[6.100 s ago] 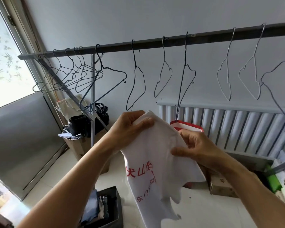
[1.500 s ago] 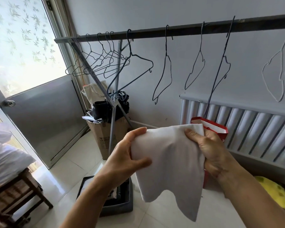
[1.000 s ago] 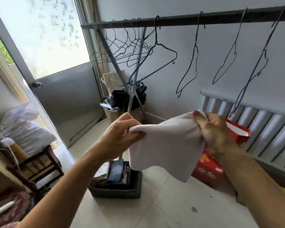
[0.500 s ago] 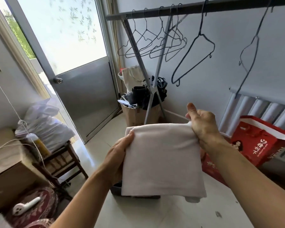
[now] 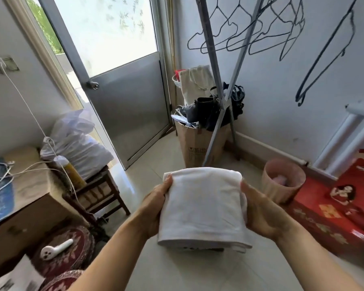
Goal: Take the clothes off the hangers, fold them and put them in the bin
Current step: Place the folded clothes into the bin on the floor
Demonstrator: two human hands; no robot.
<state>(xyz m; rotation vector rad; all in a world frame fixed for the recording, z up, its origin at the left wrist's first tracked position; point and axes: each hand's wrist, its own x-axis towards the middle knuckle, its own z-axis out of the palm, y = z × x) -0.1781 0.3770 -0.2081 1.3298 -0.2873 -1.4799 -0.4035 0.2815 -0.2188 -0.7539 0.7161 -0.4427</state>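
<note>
A folded white garment (image 5: pixel 202 206) lies flat between my two hands in the middle of the view. My left hand (image 5: pixel 156 208) holds its left edge, thumb on top. My right hand (image 5: pixel 261 215) grips its right edge, fingers underneath. A dark sliver of the bin (image 5: pixel 200 249) shows just under the garment's near edge; the rest of the bin is hidden. Several bare wire hangers (image 5: pixel 250 36) hang from the rack at the top right.
A rack leg (image 5: pixel 214 66) runs down into a cardboard box (image 5: pixel 195 148) stuffed with bags. A pink basket (image 5: pixel 282 181) and red gift boxes (image 5: pixel 332 215) sit at the right. A wooden stool (image 5: pixel 99 192), cabinet (image 5: pixel 25 206) and cushions stand left, beside a metal door (image 5: pixel 130 114).
The view has tilted down toward the floor. The garment went from hanging in front of me to lying flat and folded smaller, lowered over the bin.
</note>
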